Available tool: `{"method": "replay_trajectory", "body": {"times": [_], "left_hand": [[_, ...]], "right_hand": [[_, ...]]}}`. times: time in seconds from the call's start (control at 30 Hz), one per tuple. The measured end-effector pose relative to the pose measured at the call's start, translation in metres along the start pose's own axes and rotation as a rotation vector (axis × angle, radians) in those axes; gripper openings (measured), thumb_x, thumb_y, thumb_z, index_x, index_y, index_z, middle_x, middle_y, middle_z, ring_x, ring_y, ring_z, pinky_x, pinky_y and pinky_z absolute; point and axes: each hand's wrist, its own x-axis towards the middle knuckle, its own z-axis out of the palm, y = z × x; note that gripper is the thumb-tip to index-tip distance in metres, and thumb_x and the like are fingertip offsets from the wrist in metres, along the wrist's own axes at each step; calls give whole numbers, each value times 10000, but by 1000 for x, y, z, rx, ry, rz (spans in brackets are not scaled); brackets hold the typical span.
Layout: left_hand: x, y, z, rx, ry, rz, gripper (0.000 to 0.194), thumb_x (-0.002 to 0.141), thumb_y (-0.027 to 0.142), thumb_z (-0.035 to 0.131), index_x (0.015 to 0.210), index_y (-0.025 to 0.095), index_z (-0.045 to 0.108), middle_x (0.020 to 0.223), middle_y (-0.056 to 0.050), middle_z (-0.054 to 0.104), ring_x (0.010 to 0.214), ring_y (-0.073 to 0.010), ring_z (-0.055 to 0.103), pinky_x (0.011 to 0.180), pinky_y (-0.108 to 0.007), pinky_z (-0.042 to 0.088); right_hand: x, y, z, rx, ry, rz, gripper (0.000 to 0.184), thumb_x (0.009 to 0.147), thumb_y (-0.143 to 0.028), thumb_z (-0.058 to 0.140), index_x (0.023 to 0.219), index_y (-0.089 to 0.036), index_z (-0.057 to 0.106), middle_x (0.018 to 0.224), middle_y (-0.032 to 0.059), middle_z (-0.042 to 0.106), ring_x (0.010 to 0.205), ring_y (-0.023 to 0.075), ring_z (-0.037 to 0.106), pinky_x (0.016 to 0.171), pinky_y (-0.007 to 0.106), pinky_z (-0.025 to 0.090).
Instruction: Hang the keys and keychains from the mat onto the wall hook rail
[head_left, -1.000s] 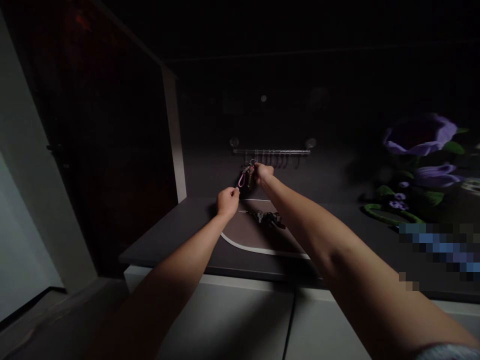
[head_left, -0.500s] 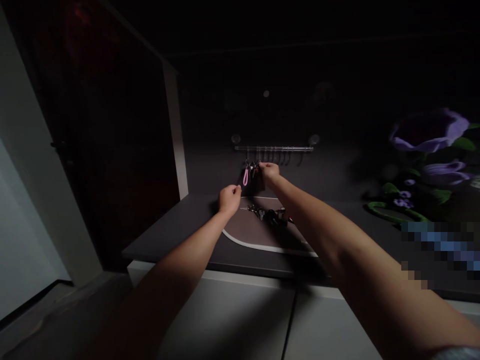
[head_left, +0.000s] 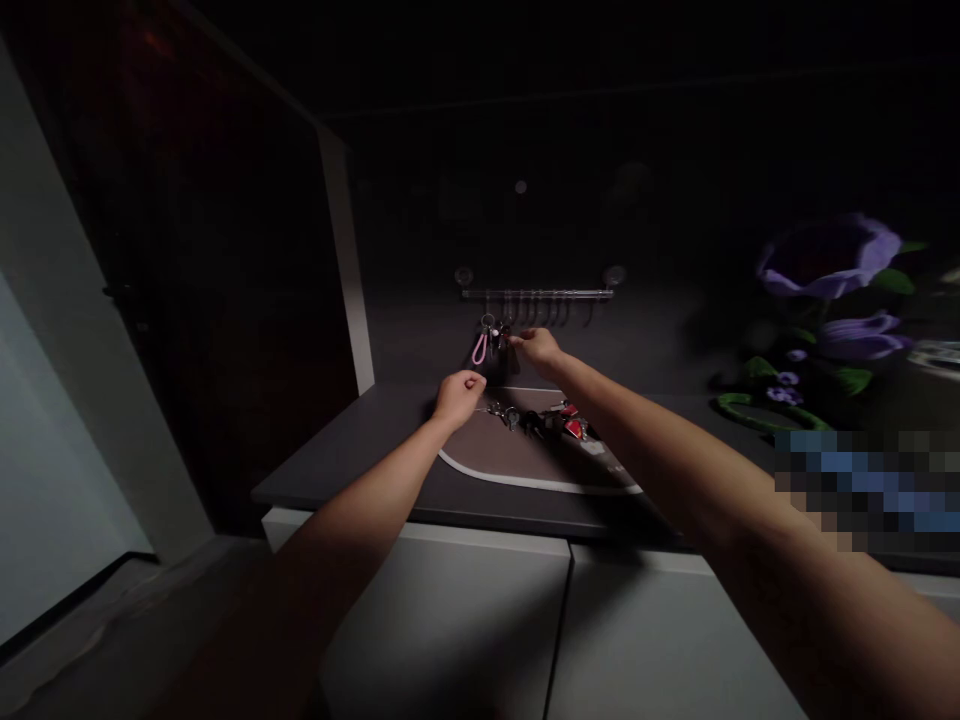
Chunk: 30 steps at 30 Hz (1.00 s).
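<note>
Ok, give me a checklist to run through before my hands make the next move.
1. Rail level on the wall: ok.
2. Pink strap hanging below the rail: ok.
3. Right hand well away from the hanging keys: not ok, fingertips are right by them.
4. Left hand empty: cannot tell, fingers curled.
5. Other keys lying on the mat: ok.

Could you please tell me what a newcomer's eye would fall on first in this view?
Probably the large purple flower at the right, bright against the dark wall. Next, perhaps, the pink loop hanging below the clear hook rail, with the right hand beside it and the left hand just below.
</note>
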Motion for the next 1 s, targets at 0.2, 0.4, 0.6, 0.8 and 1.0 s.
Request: {"method": "replay_trajectory", "body": {"times": [0.2, 0.4, 0.6, 0.8, 1.0], "left_hand": [[6, 19, 0, 92, -205, -29, 136, 700, 155, 568, 779, 113, 672, 692, -33, 645, 620, -106, 541, 618, -217, 416], [17, 35, 3, 250, -391, -10, 141, 683, 150, 601, 796, 131, 684, 730, -30, 658, 658, -115, 557, 659, -229, 426], [9, 23, 18, 358, -409, 87, 174, 730, 196, 573, 852, 149, 687, 806, -37, 674, 749, -139, 576, 732, -245, 423], [2, 6, 21, 467, -380, 325, 168, 754, 249, 569, 863, 213, 692, 906, -51, 662, 915, -184, 550, 859, -290, 375], [0, -1, 24, 491, -362, 362, 98, 727, 211, 606, 765, 228, 695, 839, -47, 653, 866, -192, 541, 826, -297, 370]], "right_hand": [[-36, -11, -19, 29, -55, 49, 197, 739, -173, 565, 905, -85, 626, 684, 46, 635, 590, 98, 544, 613, 216, 428], [-72, 1, -31, -267, -111, -102, 207, 757, -195, 561, 933, -133, 651, 912, 78, 678, 827, 144, 605, 748, 229, 431], [-91, 24, -34, -567, -231, -264, 251, 814, -188, 480, 993, -150, 652, 984, 95, 673, 920, 171, 607, 786, 228, 408], [-89, 37, -29, -666, -278, -397, 260, 820, -196, 462, 981, -169, 665, 979, 97, 675, 913, 187, 605, 797, 241, 383], [-88, 42, -24, -652, -302, -377, 244, 806, -192, 483, 956, -177, 674, 958, 93, 680, 879, 183, 608, 755, 232, 377]]}}
